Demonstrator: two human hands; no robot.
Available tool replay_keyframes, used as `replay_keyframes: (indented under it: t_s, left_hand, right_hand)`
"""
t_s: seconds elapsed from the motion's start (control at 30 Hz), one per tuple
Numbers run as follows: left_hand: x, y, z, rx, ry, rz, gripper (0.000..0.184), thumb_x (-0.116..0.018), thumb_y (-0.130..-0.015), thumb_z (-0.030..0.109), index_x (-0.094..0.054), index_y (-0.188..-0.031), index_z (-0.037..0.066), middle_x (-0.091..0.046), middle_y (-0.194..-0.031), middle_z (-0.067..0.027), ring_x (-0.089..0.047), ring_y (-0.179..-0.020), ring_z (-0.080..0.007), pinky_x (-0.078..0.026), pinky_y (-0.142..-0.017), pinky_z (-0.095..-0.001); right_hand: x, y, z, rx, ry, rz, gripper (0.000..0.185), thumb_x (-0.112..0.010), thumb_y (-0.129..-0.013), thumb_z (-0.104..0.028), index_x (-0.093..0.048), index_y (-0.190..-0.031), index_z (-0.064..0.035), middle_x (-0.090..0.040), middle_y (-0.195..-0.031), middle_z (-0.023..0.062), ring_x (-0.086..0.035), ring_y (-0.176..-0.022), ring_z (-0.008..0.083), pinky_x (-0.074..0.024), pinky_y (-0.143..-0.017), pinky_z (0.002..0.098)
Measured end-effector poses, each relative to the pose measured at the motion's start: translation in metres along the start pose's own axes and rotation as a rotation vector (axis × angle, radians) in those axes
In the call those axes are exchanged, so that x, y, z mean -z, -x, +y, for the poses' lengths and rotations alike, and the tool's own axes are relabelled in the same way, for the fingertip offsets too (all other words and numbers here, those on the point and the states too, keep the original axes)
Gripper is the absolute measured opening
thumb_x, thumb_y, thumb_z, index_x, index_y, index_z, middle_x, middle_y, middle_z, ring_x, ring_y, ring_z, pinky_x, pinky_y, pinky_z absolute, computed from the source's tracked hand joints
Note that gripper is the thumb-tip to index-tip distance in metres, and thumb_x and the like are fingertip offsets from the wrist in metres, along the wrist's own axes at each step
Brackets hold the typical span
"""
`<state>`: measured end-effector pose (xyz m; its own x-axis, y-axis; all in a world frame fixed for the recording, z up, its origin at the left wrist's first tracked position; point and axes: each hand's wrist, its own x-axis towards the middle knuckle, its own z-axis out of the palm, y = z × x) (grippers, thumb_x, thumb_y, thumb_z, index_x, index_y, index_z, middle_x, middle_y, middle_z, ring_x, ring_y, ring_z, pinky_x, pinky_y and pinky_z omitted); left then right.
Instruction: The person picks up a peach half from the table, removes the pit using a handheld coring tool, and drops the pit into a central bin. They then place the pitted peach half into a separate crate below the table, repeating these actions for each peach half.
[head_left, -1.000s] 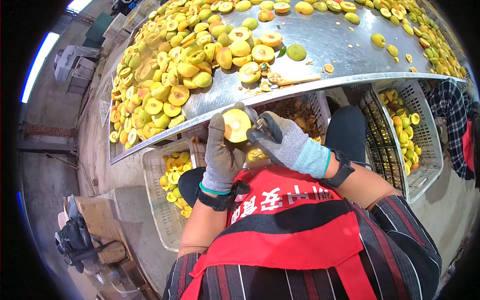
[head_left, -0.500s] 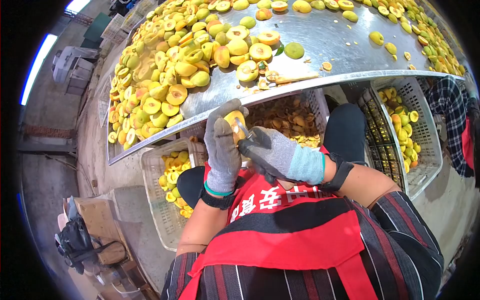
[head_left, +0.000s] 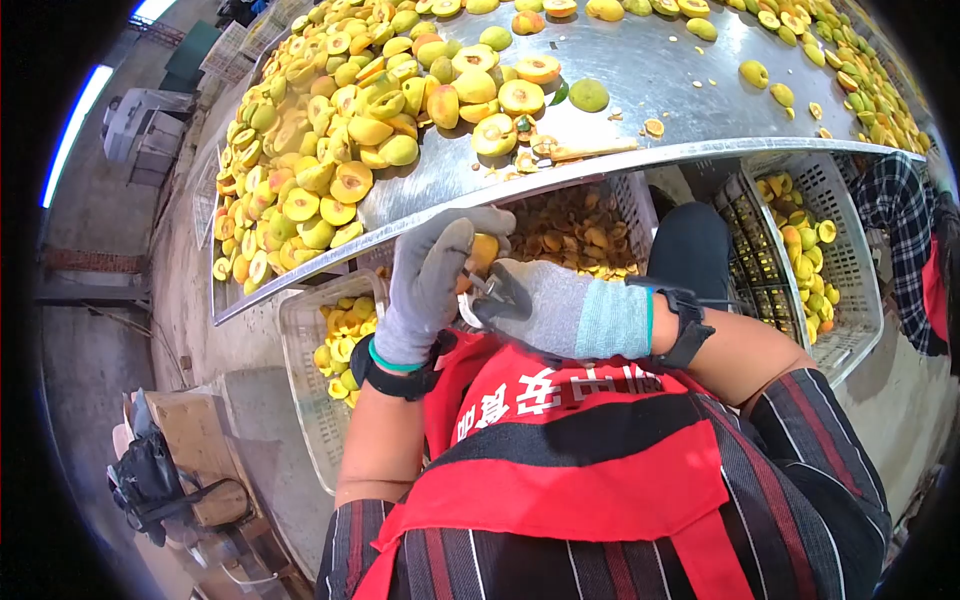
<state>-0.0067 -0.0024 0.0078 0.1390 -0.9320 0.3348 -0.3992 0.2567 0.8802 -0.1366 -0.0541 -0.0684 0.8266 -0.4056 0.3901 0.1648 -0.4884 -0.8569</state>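
Observation:
My left hand (head_left: 422, 290), in a grey work glove, is closed around a yellow peach half (head_left: 484, 252) just below the table's front edge. My right hand (head_left: 545, 308), gloved alike, grips a small metal pitting tool (head_left: 480, 284) whose end meets the fruit. The fingers and fruit hide part of the tool. Beyond my hands, a big heap of halved peaches (head_left: 330, 170) covers the left side of the metal table (head_left: 640, 100). Near the edge lie a few halves, pit scraps and a light-coloured stick-like piece (head_left: 595, 150).
Under the table, a crate of brown pits and scraps (head_left: 570, 230) stands between my knees. A crate with peach pieces (head_left: 305, 385) is at my left, another crate (head_left: 850, 280) at my right. A co-worker's checked sleeve (head_left: 895, 200) shows far right. Cardboard and a black bag (head_left: 150, 480) sit lower left.
Both hands have come slightly lower and to the left. My left hand has turned with the peach half, which is now more hidden by the fingers.

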Motion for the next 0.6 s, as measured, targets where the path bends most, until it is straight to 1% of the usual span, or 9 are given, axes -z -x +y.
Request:
replay_keyframes:
  t_s: [0.07,0.1,0.17,0.33,0.43,0.47,0.5,0.53,0.6]
  left_hand:
    - [0.004,-0.004,-0.015,0.274,0.313,-0.206,0.04,-0.039,-0.093,0.029,-0.062,-0.096,-0.004,-0.063,-0.091,-0.0109,-0.058,-0.081,-0.0152,-0.046,-0.072,-0.0282]
    - [0.001,-0.002,-0.018,0.299,0.346,-0.167,0.042,-0.038,-0.093,0.03,-0.062,-0.095,-0.004,-0.063,-0.091,-0.0109,-0.059,-0.08,-0.0156,-0.046,-0.073,-0.0286]
    - [-0.003,-0.001,-0.012,0.284,0.354,-0.13,0.043,-0.038,-0.093,0.031,-0.062,-0.096,-0.005,-0.063,-0.09,-0.0113,-0.059,-0.079,-0.0157,-0.047,-0.073,-0.0283]
    - [-0.011,0.007,-0.016,0.312,0.514,-0.057,0.044,-0.036,-0.094,0.031,-0.059,-0.1,-0.006,-0.063,-0.087,-0.0131,-0.06,-0.079,-0.0166,-0.047,-0.074,-0.0271]
    - [-0.022,0.009,-0.014,0.376,0.629,0.085,0.046,-0.036,-0.094,0.033,-0.056,-0.102,-0.007,-0.063,-0.087,-0.015,-0.06,-0.077,-0.0176,-0.048,-0.071,-0.0273]
    - [-0.025,0.009,-0.018,0.257,0.526,0.128,0.046,-0.036,-0.094,0.034,-0.054,-0.105,-0.006,-0.062,-0.088,-0.0158,-0.06,-0.074,-0.0184,-0.049,-0.069,-0.0278]
    - [-0.027,0.008,-0.022,0.138,0.422,0.171,0.047,-0.035,-0.094,0.035,-0.052,-0.107,-0.006,-0.062,-0.089,-0.0166,-0.06,-0.071,-0.0193,-0.05,-0.066,-0.0283]
    - [-0.029,0.007,-0.028,0.138,0.422,0.173,0.047,-0.035,-0.094,0.035,-0.052,-0.107,-0.006,-0.062,-0.089,-0.0166,-0.06,-0.071,-0.0193,-0.05,-0.066,-0.0283]
    - [-0.033,0.007,-0.036,0.304,1.014,0.223,0.046,-0.034,-0.095,0.037,-0.048,-0.112,-0.004,-0.062,-0.091,-0.0178,-0.06,-0.069,-0.0191,-0.051,-0.064,-0.0275]
  right_hand:
    - [-0.013,0.004,0.028,0.29,0.46,0.075,0.027,-0.053,-0.086,-0.032,-0.053,-0.081,-0.0055,-0.05,-0.052,0.0045,-0.053,-0.044,0.0134,-0.0397,-0.038,0.0281]
    - [0.003,-0.002,0.006,0.288,0.461,0.073,0.027,-0.053,-0.086,-0.032,-0.053,-0.081,-0.0055,-0.05,-0.052,0.0045,-0.053,-0.044,0.0134,-0.0397,-0.038,0.0281]
    - [0.047,-0.016,-0.059,-0.789,-0.57,-0.42,0.027,-0.052,-0.087,-0.032,-0.054,-0.081,-0.0054,-0.051,-0.053,0.005,-0.052,-0.042,0.0146,-0.0402,-0.038,0.0285]
    - [0.045,-0.005,-0.046,-0.663,-0.9,-0.397,0.027,-0.052,-0.088,-0.032,-0.053,-0.075,-0.0081,-0.05,-0.052,0.0028,-0.047,-0.036,0.0119,-0.0367,-0.033,0.0257]
    - [0.043,-0.001,-0.047,-0.807,-1.258,-0.307,0.021,-0.05,-0.09,-0.026,-0.053,-0.084,-0.0061,-0.045,-0.057,-0.0023,-0.043,-0.043,0.006,-0.0321,-0.036,0.0199]
    - [0.041,0.001,-0.048,-0.807,-1.258,-0.311,0.021,-0.05,-0.09,-0.026,-0.053,-0.084,-0.0061,-0.045,-0.057,-0.0023,-0.043,-0.043,0.006,-0.0321,-0.036,0.0199]
    - [0.04,0.003,-0.049,-0.791,-1.399,-0.284,0.02,-0.049,-0.09,-0.025,-0.053,-0.085,-0.0061,-0.044,-0.057,-0.0024,-0.043,-0.043,0.0059,-0.0324,-0.036,0.0199]
    - [0.038,0.005,-0.05,-0.773,-1.542,-0.252,0.019,-0.049,-0.091,-0.024,-0.052,-0.086,-0.0061,-0.044,-0.057,-0.0025,-0.043,-0.044,0.0058,-0.0326,-0.036,0.0199]
    - [0.037,0.007,-0.053,-0.778,-1.482,-0.171,0.019,-0.045,-0.092,-0.023,-0.052,-0.087,-0.0055,-0.043,-0.055,-0.0013,-0.042,-0.041,0.0066,-0.0321,-0.035,0.0199]
